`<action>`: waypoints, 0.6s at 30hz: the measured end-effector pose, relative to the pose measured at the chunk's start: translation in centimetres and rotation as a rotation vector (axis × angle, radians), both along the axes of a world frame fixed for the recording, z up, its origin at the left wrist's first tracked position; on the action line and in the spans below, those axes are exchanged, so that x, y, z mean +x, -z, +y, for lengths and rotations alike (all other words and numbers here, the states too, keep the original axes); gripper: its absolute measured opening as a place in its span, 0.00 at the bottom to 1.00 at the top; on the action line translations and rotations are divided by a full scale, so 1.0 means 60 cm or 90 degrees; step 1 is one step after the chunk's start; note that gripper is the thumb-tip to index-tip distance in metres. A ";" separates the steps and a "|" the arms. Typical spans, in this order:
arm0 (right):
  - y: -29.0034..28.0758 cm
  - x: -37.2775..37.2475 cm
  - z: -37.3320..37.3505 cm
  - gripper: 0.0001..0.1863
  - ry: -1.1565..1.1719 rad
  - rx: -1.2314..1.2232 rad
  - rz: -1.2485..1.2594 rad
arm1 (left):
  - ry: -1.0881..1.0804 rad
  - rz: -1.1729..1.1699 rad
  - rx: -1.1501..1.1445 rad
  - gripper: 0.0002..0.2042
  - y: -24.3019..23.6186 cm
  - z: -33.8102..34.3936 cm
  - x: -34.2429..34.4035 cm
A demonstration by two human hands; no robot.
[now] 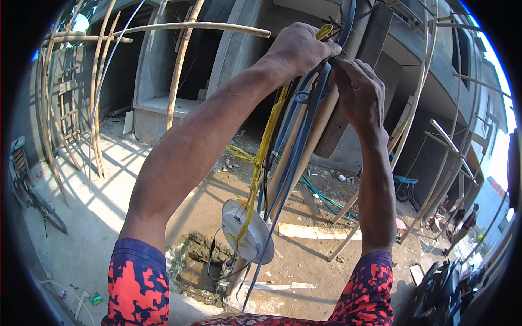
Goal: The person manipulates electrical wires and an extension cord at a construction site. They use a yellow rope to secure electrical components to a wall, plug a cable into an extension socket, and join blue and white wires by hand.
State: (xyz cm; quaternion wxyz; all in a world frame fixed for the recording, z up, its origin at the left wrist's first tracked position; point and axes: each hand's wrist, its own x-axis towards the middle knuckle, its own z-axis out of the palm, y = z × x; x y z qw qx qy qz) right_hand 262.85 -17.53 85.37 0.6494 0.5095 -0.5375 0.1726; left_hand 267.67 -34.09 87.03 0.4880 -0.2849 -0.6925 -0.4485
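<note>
Both my hands are raised to a tall wooden pole (318,130) bundled with blue straps (298,152) and dark cords. My left hand (300,48) is closed at the pole, with a loop of yellow cord (324,31) showing above its fingers. Just to the right, my right hand (360,87) is pinched closed, its fingertips near the left thumb. Something small and dark shows between the fingertips, too small to name. Below, a round white disc-shaped thing (247,231) hangs against the pole, tied with yellow cord (267,138).
A square pit (201,266) lies near the pole's foot. Bamboo poles (179,65) stand before an unfinished concrete building (228,49). Green hose (321,195) and boards (315,232) lie on the ground. A bicycle (43,209) is at far left, a person (463,228) at far right.
</note>
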 end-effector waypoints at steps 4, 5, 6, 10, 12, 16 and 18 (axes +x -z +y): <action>-0.004 0.014 0.020 0.07 -0.011 -0.051 -0.064 | -0.091 0.016 -0.018 0.11 0.000 0.020 0.019; -0.003 0.018 0.018 0.07 -0.014 -0.099 -0.040 | -0.092 0.016 -0.019 0.11 0.000 0.018 0.019; -0.003 0.020 0.017 0.07 -0.017 -0.147 -0.016 | -0.097 -0.009 -0.028 0.12 -0.001 0.015 0.019; -0.010 0.004 0.009 0.07 0.015 -0.111 0.077 | -0.087 -0.051 -0.027 0.15 -0.003 0.016 0.017; -0.018 0.008 0.008 0.05 0.064 -0.088 0.148 | -0.072 -0.023 -0.016 0.13 -0.004 0.017 0.016; -0.046 -0.002 0.015 0.07 0.032 -0.051 0.123 | -0.031 -0.010 0.008 0.12 -0.006 0.013 0.016; -0.053 -0.003 0.018 0.09 -0.047 -0.140 -0.125 | -0.014 -0.011 0.009 0.12 -0.007 0.012 0.013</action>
